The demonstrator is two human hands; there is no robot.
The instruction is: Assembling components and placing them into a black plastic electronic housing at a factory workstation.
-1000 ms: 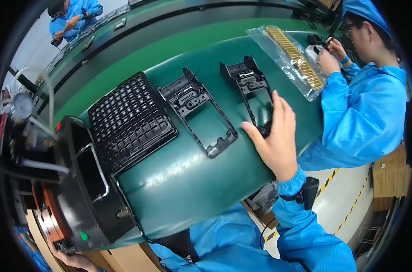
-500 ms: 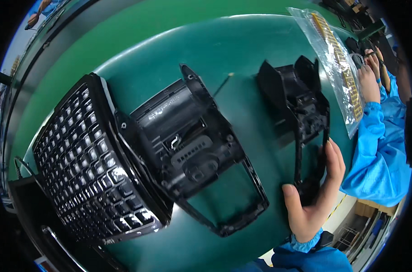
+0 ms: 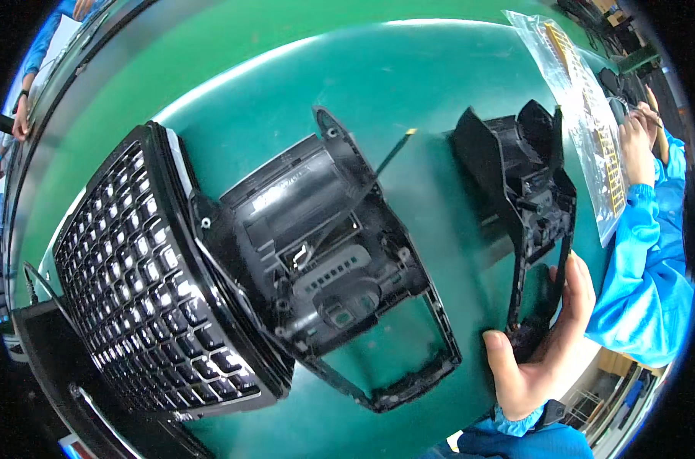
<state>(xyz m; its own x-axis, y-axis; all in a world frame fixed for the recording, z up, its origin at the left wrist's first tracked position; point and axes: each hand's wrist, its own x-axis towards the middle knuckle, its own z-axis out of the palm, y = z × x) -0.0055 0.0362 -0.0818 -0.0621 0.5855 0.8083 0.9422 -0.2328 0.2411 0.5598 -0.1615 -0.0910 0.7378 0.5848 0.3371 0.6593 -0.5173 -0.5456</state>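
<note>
Head view: my right hand gripped the black bracket at its near end, by the green worktop edge; left hand unseen. Open worktop beyond, middle frame just left.

Left hand out of view; grille lower corner cut off.

I am looking down on a wide green worktable with a glossy top; a pale band of overhead light reflects along its far side. A dark metal rail runs along the table's far left edge. Beyond the right edge a co-worker's blue sleeve rests beside a clear plastic bag of yellow parts. Past the near right corner I can make out pale floor, too blurred for detail.
</note>
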